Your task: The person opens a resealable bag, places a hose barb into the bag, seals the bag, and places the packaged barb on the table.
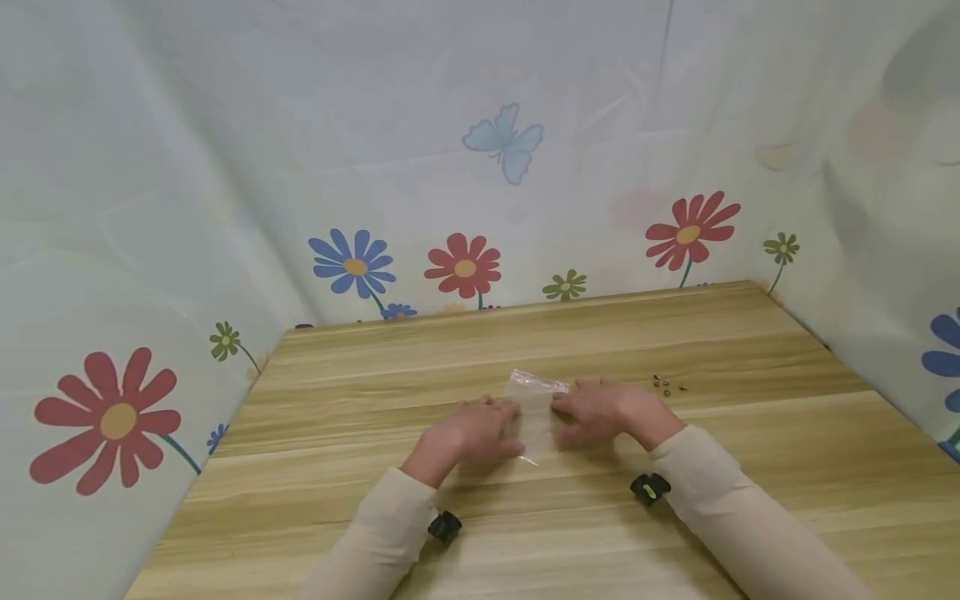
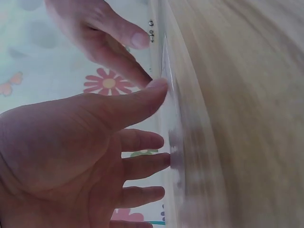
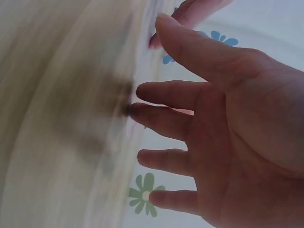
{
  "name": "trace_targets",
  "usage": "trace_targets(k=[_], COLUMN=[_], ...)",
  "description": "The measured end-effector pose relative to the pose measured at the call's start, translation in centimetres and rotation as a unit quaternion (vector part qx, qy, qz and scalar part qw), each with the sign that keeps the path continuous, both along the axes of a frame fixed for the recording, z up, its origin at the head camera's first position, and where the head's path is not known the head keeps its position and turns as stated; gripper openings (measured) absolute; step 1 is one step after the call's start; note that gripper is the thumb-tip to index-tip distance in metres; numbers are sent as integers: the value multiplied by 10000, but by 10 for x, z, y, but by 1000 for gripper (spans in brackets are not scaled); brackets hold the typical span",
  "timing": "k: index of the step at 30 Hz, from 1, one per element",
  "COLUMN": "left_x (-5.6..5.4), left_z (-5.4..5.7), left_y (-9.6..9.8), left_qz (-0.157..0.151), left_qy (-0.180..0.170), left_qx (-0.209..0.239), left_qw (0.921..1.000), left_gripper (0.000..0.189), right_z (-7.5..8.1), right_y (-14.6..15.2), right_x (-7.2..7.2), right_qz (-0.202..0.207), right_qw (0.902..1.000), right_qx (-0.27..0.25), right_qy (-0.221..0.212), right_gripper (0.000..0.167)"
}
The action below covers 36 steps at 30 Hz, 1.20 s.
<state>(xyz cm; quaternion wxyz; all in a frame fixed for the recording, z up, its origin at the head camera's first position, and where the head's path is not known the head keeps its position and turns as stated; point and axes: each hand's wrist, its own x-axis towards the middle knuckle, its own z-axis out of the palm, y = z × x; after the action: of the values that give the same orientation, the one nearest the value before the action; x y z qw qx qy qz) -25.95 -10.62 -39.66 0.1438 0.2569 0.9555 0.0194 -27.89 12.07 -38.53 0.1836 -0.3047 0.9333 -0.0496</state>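
A small clear plastic bag point(image 1: 535, 421) with a pinkish strip along its far edge lies flat on the wooden table. My left hand point(image 1: 478, 432) rests at the bag's left side, its fingertips right at the plastic. At the bag's right side is my right hand point(image 1: 600, 412), fingertips down on or beside its edge. In the left wrist view the fingers of the left hand point(image 2: 71, 142) are spread and fairly straight. The right wrist view shows the right hand point(image 3: 228, 123) with separated, extended fingers, the middle one reaching the surface.
Several small metallic pieces point(image 1: 666, 384) lie loose to the right of my right hand. The wood-grain table point(image 1: 360, 375) meets a white cloth backdrop point(image 1: 585, 200) with printed flowers at its back and sides. A black strap-on device point(image 1: 649, 488) sits at each wrist.
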Motion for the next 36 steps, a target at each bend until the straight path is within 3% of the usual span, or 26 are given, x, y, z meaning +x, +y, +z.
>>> trace_targets(k=[5,10,14,19,24,31,36], left_x=[0,10,22,29,27,18,10], left_z=[1,10,17,17,18,18,17], left_y=[0,7,16,21,18,9,0], left_qz=[-63,-276,-549,-630,-674,-382,-315], left_qy=[90,190,57,-186,-292,-536,-563], left_qx=[19,-173,-404,-603,-736,-184,-129], left_qw=[9999,9993,9977,9960,9946,9977,9978], left_gripper=[65,70,71,72,69,53,47], right_z=[4,4,0,-5,-6,-2,2], right_y=[-3,-5,-7,-11,-13,-11,-9], right_x=[3,0,-3,-6,-6,-2,4], right_qz=[151,254,278,365,437,153,87], right_qw=[9997,9980,9978,9981,9985,9998,9999], right_qx=[-57,-333,-422,-352,-177,-119,0], right_qy=[209,474,424,358,276,45,-85], right_gripper=[65,64,60,55,53,55,55])
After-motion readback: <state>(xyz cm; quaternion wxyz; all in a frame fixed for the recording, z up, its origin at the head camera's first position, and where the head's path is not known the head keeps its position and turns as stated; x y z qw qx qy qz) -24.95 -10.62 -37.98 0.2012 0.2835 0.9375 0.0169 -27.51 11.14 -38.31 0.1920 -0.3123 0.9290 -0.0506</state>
